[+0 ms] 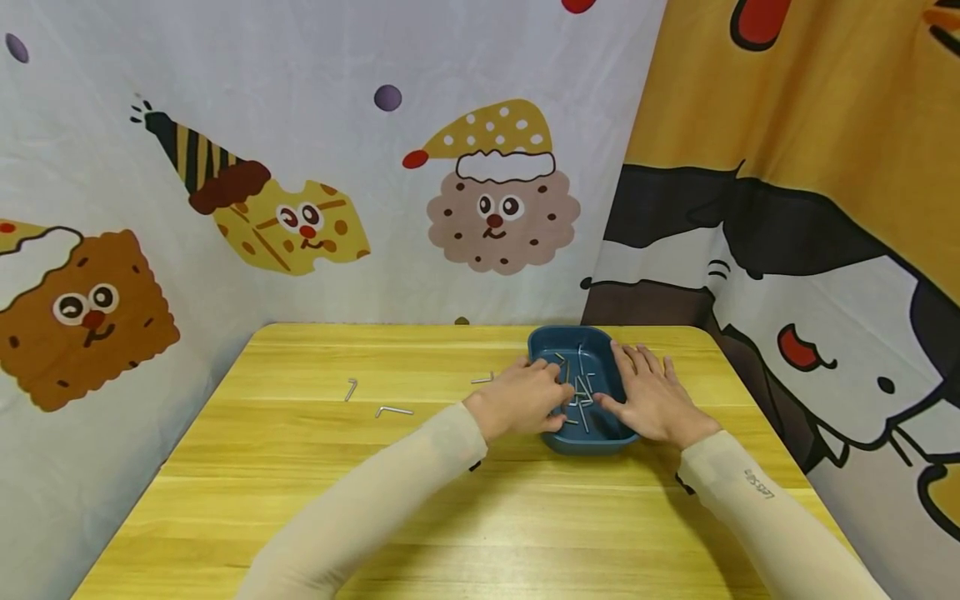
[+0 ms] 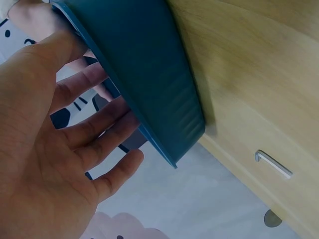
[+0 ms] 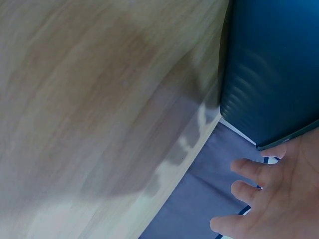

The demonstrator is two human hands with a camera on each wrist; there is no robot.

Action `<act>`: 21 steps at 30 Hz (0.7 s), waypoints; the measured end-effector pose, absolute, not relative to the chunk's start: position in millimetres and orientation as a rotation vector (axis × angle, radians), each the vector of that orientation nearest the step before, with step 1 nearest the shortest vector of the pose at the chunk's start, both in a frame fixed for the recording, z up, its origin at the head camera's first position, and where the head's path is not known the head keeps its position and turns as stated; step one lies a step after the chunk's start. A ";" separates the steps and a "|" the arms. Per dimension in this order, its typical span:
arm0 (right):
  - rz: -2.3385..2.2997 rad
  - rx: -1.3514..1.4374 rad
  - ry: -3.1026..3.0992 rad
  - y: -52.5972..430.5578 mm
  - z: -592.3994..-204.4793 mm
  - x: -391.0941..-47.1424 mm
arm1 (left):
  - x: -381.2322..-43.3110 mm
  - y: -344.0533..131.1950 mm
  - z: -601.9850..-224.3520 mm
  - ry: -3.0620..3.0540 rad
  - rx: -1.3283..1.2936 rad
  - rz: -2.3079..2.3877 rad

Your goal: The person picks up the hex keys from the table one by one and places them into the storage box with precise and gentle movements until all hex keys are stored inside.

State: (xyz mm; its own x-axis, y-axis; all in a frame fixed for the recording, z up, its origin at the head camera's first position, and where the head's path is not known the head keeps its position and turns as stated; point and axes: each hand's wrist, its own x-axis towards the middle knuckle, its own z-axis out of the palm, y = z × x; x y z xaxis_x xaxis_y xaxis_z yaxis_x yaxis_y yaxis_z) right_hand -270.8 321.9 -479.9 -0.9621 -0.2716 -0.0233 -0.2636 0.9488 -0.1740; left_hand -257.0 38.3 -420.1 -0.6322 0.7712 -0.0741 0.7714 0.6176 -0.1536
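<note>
A dark blue plastic bin [image 1: 588, 447] stands on the table, with several L-shaped hex keys [image 1: 583, 417] lying loose on its floor. Over its left rim reaches my left hand [image 1: 521, 400], fingers bent down above the hex keys. In the left wrist view, the left fingers [image 2: 107, 124] are spread and loosely bent past the rim, their tips partly hidden by the bin wall. My right hand [image 1: 656, 400] lies at the right rim, thumb inside the bin and the other fingers stretched out along its outer side; the right wrist view shows those fingers [image 3: 249, 172] apart.
Left of the bin, separate hex keys lie on the wooden table [image 1: 322, 483]: one hex key [image 1: 482, 380] close to the left hand, another hex key [image 1: 393, 410] farther left, and a third hex key [image 1: 350, 389] beyond it. A printed curtain [image 1: 390, 208] hangs behind the table's back edge.
</note>
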 end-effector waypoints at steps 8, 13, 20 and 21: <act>-0.254 -0.424 3.052 320.2 -478.3 -270.0 | -255.8 42.0 -421.5 2.824 1.335 -0.285; -0.248 -0.421 3.047 320.3 -478.2 -270.1 | -254.6 42.5 -421.9 2.834 1.356 -0.272; -0.253 -0.416 3.047 321.8 -477.4 -269.6 | -251.6 29.6 -421.8 2.858 1.391 -0.151; -0.256 -0.417 3.048 322.2 -477.2 -269.4 | -251.2 26.7 -422.5 2.863 1.394 -0.136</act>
